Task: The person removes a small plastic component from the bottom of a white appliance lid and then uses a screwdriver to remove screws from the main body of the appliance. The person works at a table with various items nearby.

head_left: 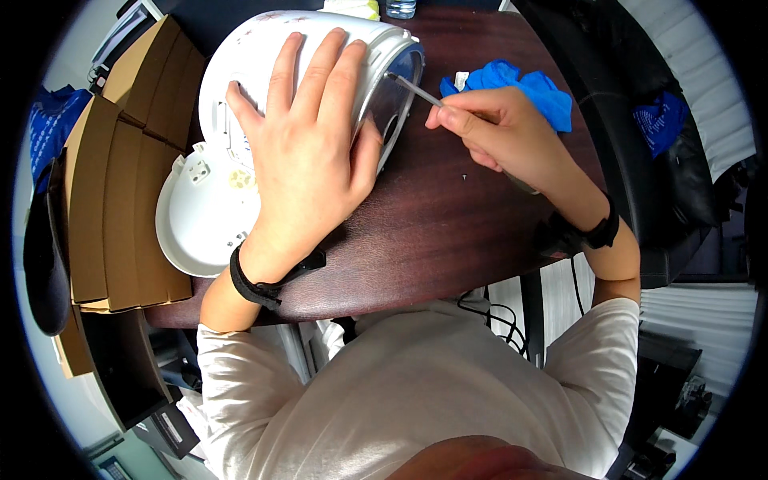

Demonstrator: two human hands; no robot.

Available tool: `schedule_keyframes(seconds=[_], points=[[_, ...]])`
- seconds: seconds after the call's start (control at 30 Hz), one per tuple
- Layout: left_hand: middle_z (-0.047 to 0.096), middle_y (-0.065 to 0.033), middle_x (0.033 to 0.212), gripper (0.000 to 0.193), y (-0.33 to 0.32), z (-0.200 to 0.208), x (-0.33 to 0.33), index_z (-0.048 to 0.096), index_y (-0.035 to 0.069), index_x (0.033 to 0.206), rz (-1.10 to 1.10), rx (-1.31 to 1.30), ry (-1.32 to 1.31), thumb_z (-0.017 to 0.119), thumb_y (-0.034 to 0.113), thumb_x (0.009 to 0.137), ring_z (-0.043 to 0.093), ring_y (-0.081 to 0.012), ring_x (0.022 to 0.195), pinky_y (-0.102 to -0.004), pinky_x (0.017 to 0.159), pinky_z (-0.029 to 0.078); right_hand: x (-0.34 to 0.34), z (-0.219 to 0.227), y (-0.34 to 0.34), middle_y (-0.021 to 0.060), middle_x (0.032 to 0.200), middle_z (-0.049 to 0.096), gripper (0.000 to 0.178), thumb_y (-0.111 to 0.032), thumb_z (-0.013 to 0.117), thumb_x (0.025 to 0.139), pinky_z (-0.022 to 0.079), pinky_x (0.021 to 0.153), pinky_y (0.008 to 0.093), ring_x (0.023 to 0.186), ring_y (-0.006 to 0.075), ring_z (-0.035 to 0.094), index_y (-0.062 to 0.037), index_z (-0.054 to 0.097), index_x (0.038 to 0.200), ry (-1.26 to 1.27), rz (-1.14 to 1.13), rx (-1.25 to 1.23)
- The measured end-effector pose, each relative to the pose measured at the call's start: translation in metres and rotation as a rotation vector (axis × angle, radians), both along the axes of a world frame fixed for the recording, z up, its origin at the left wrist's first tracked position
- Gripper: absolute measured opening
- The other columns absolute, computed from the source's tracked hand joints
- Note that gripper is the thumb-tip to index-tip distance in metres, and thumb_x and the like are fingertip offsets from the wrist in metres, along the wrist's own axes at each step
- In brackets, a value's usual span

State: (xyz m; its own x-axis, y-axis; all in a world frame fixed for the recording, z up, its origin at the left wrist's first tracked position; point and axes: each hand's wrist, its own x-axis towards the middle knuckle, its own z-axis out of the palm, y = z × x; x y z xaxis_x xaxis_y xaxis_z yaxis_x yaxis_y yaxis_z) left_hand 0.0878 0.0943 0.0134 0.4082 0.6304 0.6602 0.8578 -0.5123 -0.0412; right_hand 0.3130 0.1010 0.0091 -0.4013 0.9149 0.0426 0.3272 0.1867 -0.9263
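A white rounded appliance, which looks like a rice cooker, lies on its side at the far left of the table. My left hand lies on it with fingers spread, the thumb near its rim. In my right hand a screwdriver is pinched, its shaft pointing left. The tip meets the rim of the appliance's dark end; whether a screw sits there is too small to tell. Beside the body rests a round white lid, with several small metal bits on it, partly behind my left wrist.
A small screw lies on the dark wooden table. Crumpled blue cloth sits beyond my right hand. Cardboard boxes stand along the left edge. A clear bottle is at the back. To the right is a black chair.
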Motion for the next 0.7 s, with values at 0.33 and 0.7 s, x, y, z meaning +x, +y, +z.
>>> schedule_keyframes(seconds=[0.33, 0.7], points=[[0.048, -0.0099, 0.139, 0.057, 0.001, -0.002, -0.003, 0.050, 0.007, 0.131, -0.023, 0.018, 0.016, 0.061, 0.017, 0.075, 0.037, -0.0357, 0.133, -0.0723, 0.093, 0.024, -0.002, 0.038, -0.009, -0.0036, 0.072, 0.055, 0.014, -0.021, 0.067, 0.079, 0.045, 0.056, 0.0257, 0.072, 0.0115, 0.061, -0.0190, 0.069, 0.092, -1.119, -0.250, 1.226], [0.052, -0.0088, 0.138, 0.060, -0.001, 0.001, 0.001, 0.050, 0.012, 0.134, 0.015, -0.007, 0.011, 0.060, 0.014, 0.075, 0.039, -0.0317, 0.135, -0.0632, 0.102, 0.022, 0.002, 0.003, -0.011, -0.0038, 0.054, 0.042, 0.031, -0.025, 0.046, 0.101, 0.034, 0.041, 0.0216, 0.043, 0.0055, 0.042, 0.0029, 0.061, 0.103, 0.252, 0.080, -0.341]])
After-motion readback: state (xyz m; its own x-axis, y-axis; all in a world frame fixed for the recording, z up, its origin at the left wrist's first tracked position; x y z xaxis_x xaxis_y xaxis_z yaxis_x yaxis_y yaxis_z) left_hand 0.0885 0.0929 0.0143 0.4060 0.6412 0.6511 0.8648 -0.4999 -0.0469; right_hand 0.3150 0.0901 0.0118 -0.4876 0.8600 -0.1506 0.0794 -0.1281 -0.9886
